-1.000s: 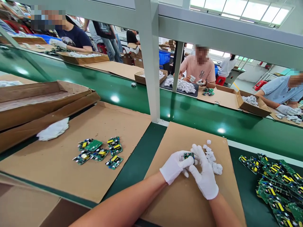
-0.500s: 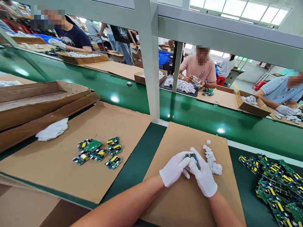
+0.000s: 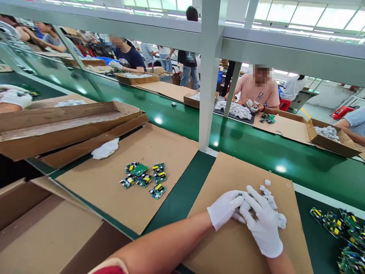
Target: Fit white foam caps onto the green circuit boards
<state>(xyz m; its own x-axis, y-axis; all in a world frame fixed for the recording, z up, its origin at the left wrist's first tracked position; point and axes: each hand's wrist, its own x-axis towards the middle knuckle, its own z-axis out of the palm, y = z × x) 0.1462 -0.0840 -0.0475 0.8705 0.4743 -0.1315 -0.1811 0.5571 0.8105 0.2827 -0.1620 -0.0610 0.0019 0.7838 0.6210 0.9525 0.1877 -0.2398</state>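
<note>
My left hand (image 3: 226, 207), in a white glove, is closed around a small green circuit board (image 3: 240, 195). Only a sliver of the board shows between the fingers. My right hand (image 3: 265, 224), gloved in white too, presses against the same board from the right, its thumb bent in and its other fingers fairly straight. The gloves hide most of what lies between them. Just behind the right hand, a row of small white pieces (image 3: 267, 196) rests on a cardboard sheet (image 3: 211, 241).
Several circuit boards (image 3: 158, 191) lie on a second cardboard sheet (image 3: 94, 179) with a white cloth (image 3: 105, 148). More boards (image 3: 349, 249) are heaped at right. A long carton (image 3: 71, 125) stands left. A metal post (image 3: 209, 83) rises before the green conveyor (image 3: 251, 142). Co-workers sit beyond.
The view has swung left, so things appear further right. My right hand's fingers have straightened and moved over the board, which now shows less.
</note>
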